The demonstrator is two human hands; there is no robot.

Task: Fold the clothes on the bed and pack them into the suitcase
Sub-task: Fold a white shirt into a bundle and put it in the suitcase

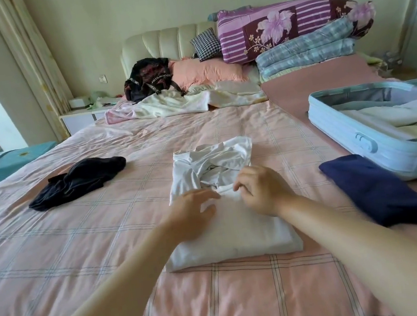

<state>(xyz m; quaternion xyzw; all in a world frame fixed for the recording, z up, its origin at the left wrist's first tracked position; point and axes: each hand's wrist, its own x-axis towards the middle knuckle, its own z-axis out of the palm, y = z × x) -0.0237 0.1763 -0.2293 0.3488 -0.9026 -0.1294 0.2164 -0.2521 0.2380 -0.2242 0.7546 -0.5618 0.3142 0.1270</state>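
A white garment (228,237) lies partly folded on the pink checked bed (108,250), its far end still crumpled. My left hand (192,214) rests on it with fingers spread. My right hand (262,190) has curled fingers that pinch a fold at the garment's middle. A folded navy garment (376,188) lies to the right, beside the open light-blue suitcase (354,144), which holds several pale folded pieces. A crumpled black garment (78,181) lies to the left.
At the head of the bed are a dark patterned garment (150,78), a pale crumpled sheet (181,103), a pink pillow (206,72) and stacked quilts (292,35). A teal box (17,160) stands left of the bed, with a nightstand (83,118) behind it.
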